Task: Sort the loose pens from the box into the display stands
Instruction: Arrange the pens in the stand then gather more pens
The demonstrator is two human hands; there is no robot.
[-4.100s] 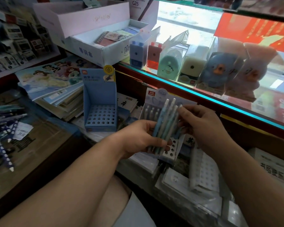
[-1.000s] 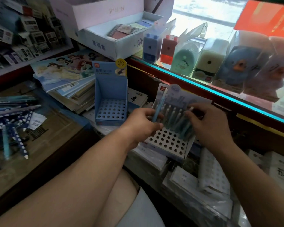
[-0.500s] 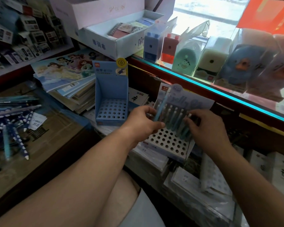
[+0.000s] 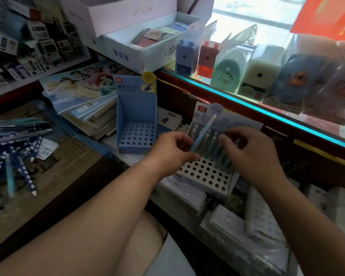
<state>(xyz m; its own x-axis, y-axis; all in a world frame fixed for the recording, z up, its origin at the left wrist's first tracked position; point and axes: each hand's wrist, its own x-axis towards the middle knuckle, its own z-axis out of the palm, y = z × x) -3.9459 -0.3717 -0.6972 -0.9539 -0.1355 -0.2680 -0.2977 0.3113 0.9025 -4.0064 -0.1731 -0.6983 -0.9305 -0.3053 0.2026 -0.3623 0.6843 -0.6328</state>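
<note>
A white display stand [image 4: 204, 175] with rows of round holes sits in front of me, its printed back card rising behind. Several light blue pens [image 4: 219, 152] stand in its rear holes. My left hand [image 4: 172, 150] pinches one light blue pen [image 4: 203, 134], tilted, its lower end over the stand's left rear holes. My right hand [image 4: 251, 154] curls over the standing pens at the stand's right side, fingertips on them. An empty blue display stand [image 4: 136, 116] stands further left. Loose blue pens [image 4: 12, 156], some dotted white, lie piled on the counter at far left.
A stack of picture books [image 4: 82, 100] lies behind the blue stand. White boxes [image 4: 131, 36] sit on the glass counter, with boxed pencil sharpeners [image 4: 227, 66] lined along its lit edge. Flat white packs [image 4: 263, 222] lie below the white stand.
Four seconds ago both hands held a bundle of pens above the stand. Most pens now stand in the holes. Over the last second my left hand has kept its single pen and shifted little.
</note>
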